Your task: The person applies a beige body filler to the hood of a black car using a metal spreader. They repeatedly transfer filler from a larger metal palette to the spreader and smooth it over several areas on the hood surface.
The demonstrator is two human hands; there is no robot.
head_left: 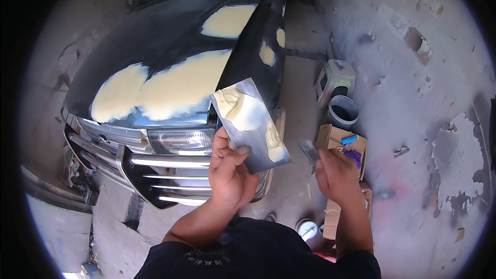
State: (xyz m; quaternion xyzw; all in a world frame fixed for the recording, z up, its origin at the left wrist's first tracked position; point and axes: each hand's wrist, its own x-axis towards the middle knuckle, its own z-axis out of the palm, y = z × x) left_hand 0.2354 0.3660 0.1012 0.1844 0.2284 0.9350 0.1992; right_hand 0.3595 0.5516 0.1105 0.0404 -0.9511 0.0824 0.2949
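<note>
While the left hand (pixel 230 168) is gripping a filler-smeared metal board (pixel 251 124) upright, the right hand (pixel 336 173) is closing around a small spreader (pixel 310 151) beside it.

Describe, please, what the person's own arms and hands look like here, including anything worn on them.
Both forearms come in from the lower edge, bare from elbow to wrist. The left hand and the right hand are bare: no gloves, and no watch, ring or band shows. The only clothing in view is a dark short-sleeved shirt with faint print across the chest; its sleeves end above the elbows.
</note>
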